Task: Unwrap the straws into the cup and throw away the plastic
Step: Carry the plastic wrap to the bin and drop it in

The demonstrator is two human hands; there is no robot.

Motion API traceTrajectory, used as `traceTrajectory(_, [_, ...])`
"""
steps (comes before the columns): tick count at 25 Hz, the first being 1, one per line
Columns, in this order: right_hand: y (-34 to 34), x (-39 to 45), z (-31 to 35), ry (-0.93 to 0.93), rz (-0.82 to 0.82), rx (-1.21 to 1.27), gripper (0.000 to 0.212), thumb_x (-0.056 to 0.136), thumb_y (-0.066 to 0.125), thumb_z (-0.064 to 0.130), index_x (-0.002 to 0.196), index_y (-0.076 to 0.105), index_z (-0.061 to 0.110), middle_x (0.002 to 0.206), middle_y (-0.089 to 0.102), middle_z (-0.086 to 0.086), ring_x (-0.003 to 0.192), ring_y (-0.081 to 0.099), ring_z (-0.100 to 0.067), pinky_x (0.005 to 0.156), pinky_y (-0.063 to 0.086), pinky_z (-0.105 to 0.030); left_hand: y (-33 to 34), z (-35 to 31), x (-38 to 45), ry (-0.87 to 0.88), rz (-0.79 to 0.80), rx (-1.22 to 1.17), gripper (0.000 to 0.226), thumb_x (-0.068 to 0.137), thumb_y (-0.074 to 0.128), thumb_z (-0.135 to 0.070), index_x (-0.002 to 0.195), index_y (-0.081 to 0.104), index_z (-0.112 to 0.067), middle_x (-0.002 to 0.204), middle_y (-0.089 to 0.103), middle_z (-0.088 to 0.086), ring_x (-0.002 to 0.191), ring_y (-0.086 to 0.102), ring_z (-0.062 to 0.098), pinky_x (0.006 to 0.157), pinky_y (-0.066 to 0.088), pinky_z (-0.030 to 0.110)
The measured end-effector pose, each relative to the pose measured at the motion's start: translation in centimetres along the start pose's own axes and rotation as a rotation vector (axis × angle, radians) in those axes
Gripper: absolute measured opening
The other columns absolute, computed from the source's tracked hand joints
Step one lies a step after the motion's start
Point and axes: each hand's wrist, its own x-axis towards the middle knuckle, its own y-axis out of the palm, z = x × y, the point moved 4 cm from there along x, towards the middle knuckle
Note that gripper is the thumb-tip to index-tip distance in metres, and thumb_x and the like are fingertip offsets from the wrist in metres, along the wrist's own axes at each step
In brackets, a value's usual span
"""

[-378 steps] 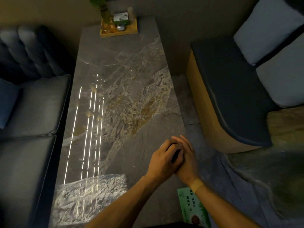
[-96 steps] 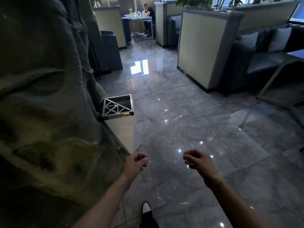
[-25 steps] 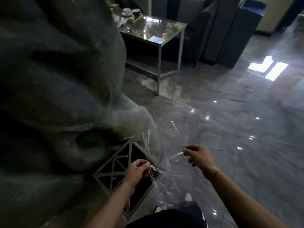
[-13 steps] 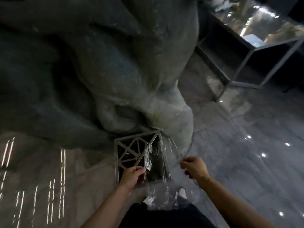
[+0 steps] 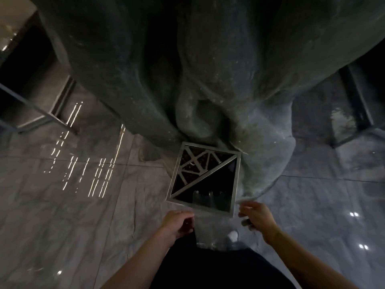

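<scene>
Stretching the clear plastic wrap between them now, the left hand and right hand each pinch a side, where a moment ago it hung crumpled. Just ahead, the bin shows its open dark half, clear room for the drop; its steel rim sits close under the wrap.

Clear glossy plastic wrap, thin, see-through. Bin top: brushed silvery metal frame, dark openings. Floor: polished marble-look tile, mirror-glossy. Sculpted column: rough, matt, stone-like.
</scene>
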Motion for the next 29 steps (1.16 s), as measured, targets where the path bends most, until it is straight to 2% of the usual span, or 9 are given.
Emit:
traceTrajectory(4, [-1.4,-1.3,1.6,-0.394,0.086,-0.523,0.047,0.089,0.060,0.006,0.127,0.054,0.034,0.121,0.059,0.007,0.087,0.064,-0.006,0.077,0.058,-0.024,0.2,-1.5,1.4,-0.044,0.000,0.031,0.017,0.082,0.070,-0.004,0.067,0.063,-0.008,0.047,0.061,0.004,0.044,0.057,0.015,0.039,0.051,0.023])
traceTrajectory(6, [-1.6,-2.6,2.1,-0.578,0.118,-0.692,0.058,0.084,0.069,0.022,0.132,0.047,0.045,0.132,0.043,0.019,0.107,0.053,0.000,0.091,0.052,-0.022,0.3,-2.4,2.4,-0.066,0.007,0.064,0.016,0.082,0.070,-0.005,0.069,0.062,-0.008,0.050,0.060,0.006,0.047,0.057,0.016,0.037,0.051,0.023])
traceTrajectory(8, [-1.6,-3.5,2.8,-0.707,0.083,-0.737,0.055,0.083,0.068,0.039,0.132,0.045,0.050,0.135,0.038,0.024,0.116,0.045,0.005,0.094,0.046,-0.017,0.6,-3.1,3.4,-0.092,0.030,0.103,0.015,0.083,0.069,-0.006,0.070,0.062,-0.008,0.052,0.061,0.006,0.050,0.058,0.016,0.038,0.051,0.023])
traceTrajectory(11, [-1.5,-4.2,4.0,-0.838,-0.043,-0.686,0.036,0.085,0.060,0.046,0.121,0.058,0.044,0.127,0.054,0.021,0.108,0.055,0.006,0.089,0.050,-0.016,0.8,-3.9,4.6,-0.110,0.031,0.163,0.017,0.083,0.069,-0.007,0.068,0.061,-0.007,0.051,0.062,0.006,0.056,0.058,0.017,0.039,0.052,0.023])
traceTrajectory(15, [-1.3,-3.7,4.9,-0.863,-0.126,-0.593,0.023,0.086,0.056,0.046,0.101,0.071,0.037,0.104,0.071,0.018,0.090,0.062,0.008,0.077,0.056,-0.019,0.6,-5.2,4.5,0.002,-0.010,0.322,0.009,0.088,0.061,-0.007,0.080,0.065,-0.007,0.057,0.062,0.005,0.053,0.056,0.017,0.039,0.048,0.020])
traceTrajectory(20, [0.0,-1.3,4.8,-0.821,-0.130,-0.558,0.014,0.085,0.069,0.028,0.097,0.075,0.032,0.098,0.074,0.015,0.081,0.065,0.008,0.073,0.058,-0.019,0.5,-7.2,1.3,0.617,0.093,0.942,0.039,0.083,0.067,-0.009,0.120,0.060,-0.020,0.102,0.063,0.002,0.081,0.063,0.015,0.075,0.049,0.024])
traceTrajectory(22, [0.7,-0.2,4.5,-0.803,-0.140,-0.582,0.016,0.086,0.069,0.023,0.099,0.075,0.029,0.099,0.075,0.012,0.083,0.067,0.003,0.075,0.059,-0.022,0.5,-7.2,-0.1,0.743,0.172,1.018,0.041,0.080,0.073,-0.020,0.119,0.062,-0.029,0.104,0.060,-0.006,0.078,0.061,0.005,0.075,0.049,0.018])
traceTrajectory(25, [1.8,1.1,4.0,-0.765,-0.120,-0.626,0.016,0.087,0.066,0.023,0.100,0.075,0.029,0.102,0.075,0.011,0.086,0.068,-0.001,0.075,0.058,-0.024,0.1,-7.3,-1.2,0.869,0.063,1.084,0.029,0.084,0.067,-0.035,0.113,0.064,-0.034,0.097,0.059,-0.017,0.075,0.054,-0.006,0.067,0.038,0.005])
traceTrajectory(29, [2.9,2.5,2.9,-0.700,-0.097,-0.667,0.016,0.090,0.063,0.025,0.101,0.074,0.030,0.101,0.076,0.010,0.083,0.069,-0.002,0.070,0.057,-0.020,-0.1,-6.4,-1.1,0.919,-0.089,1.206,0.020,0.096,0.049,-0.037,0.110,0.062,-0.032,0.104,0.063,-0.012,0.084,0.059,0.003,0.070,0.047,0.021])
